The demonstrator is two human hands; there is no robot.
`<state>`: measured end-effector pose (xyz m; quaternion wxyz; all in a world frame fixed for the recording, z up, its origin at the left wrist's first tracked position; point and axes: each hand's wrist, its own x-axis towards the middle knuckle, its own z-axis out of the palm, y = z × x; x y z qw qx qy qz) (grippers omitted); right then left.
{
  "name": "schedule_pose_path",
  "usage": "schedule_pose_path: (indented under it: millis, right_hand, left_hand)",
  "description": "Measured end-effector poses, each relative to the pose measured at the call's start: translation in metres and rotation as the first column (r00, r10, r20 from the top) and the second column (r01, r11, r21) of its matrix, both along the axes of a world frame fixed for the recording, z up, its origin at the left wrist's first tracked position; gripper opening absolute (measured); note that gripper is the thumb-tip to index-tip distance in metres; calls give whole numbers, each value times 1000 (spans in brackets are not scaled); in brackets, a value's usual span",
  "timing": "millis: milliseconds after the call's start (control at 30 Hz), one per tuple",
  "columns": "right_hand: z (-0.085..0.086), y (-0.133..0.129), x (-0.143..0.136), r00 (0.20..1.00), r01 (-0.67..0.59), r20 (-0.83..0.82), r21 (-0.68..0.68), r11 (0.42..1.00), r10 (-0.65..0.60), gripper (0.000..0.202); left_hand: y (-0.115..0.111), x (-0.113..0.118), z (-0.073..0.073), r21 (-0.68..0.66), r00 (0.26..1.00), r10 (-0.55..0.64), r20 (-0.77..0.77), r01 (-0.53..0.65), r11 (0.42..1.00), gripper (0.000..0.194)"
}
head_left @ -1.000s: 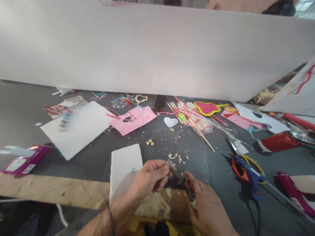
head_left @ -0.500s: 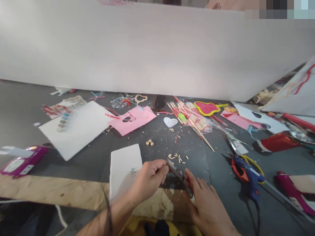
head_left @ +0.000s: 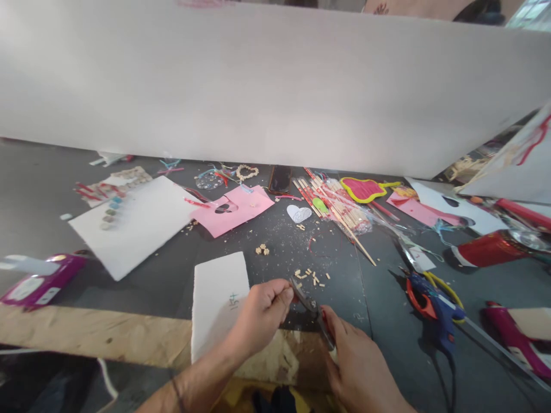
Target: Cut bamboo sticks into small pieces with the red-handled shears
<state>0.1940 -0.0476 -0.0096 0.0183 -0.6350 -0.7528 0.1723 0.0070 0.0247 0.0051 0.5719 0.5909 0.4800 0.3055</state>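
Note:
My right hand [head_left: 355, 355] is wrapped round the handles of a pair of pruning shears [head_left: 313, 310], whose jaws point up and left. The jaws meet the fingertips of my left hand [head_left: 267, 307], which are pinched on something too small to make out. Short cut pieces of wooden stick [head_left: 314, 277] lie just beyond the shears. Small flower-like clusters [head_left: 262, 249] sit a little farther away. A white card [head_left: 217, 292] with green writing is beside my left hand, partly under the forearm.
Chopsticks [head_left: 336, 206], a white paper heart [head_left: 298, 213], pink paper [head_left: 236, 211] and a phone [head_left: 279, 179] lie before a white partition [head_left: 275, 86]. At right are a blue glue gun [head_left: 437, 307] and red can [head_left: 493, 248]; at left, a purple tool [head_left: 45, 279].
My right hand and the shear handles have shifted slightly down and left, and its fingers look more closed round them. My left hand has barely moved.

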Motion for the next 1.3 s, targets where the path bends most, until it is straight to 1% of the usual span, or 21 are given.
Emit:
schedule_pose_path:
  millis: [67,133,233,333,667,867,933,1000,1067,1133,1233,1300]
  right_hand:
    - [-1,0,-2,998,17,-56,-15,1000,-18,50]
    - [-1,0,-3,990,20,-138,-23,1000,-23,47]
    - [1,1,-4,971,23,-237,-40,999,-32,44]
    - [6,1,-5,954,33,-293,-87,996,-57,44]
    - [20,-1,-10,892,56,-429,-212,976,-145,43]
    - [26,-2,-12,858,55,-485,-240,969,-169,40]
    - [24,-2,-9,865,39,-475,-257,966,-161,40]
    - [19,-2,-5,892,24,-432,-249,968,-133,42]
    - [14,-1,-1,933,32,-343,-215,976,-107,45]
    - [9,-1,2,967,60,-233,-182,981,-102,47]
    - [6,0,4,990,85,-96,-155,984,-100,50]
    - [6,0,5,996,83,-34,-140,987,-88,54]
  left_hand:
    - [-1,2,0,78,996,26,-81,-19,997,36]
    - [-2,4,1,109,996,28,-88,-18,994,34]
    - [-1,7,0,103,999,22,-50,-17,995,35]
    - [0,10,0,92,999,32,-26,-30,995,36]
    - [-2,12,0,57,999,33,4,-33,998,35]
    - [-1,12,-1,74,999,31,-4,-31,997,35]
    - [0,10,-1,80,1000,25,-14,-24,997,35]
    - [0,9,-1,88,999,6,-34,-3,996,37]
    - [1,7,-1,112,998,-10,-69,18,994,37]
    - [1,6,-1,146,994,-3,-112,19,989,32]
    - [-1,6,1,186,987,28,-161,3,983,25]
    - [-2,6,1,200,985,32,-168,3,980,29]
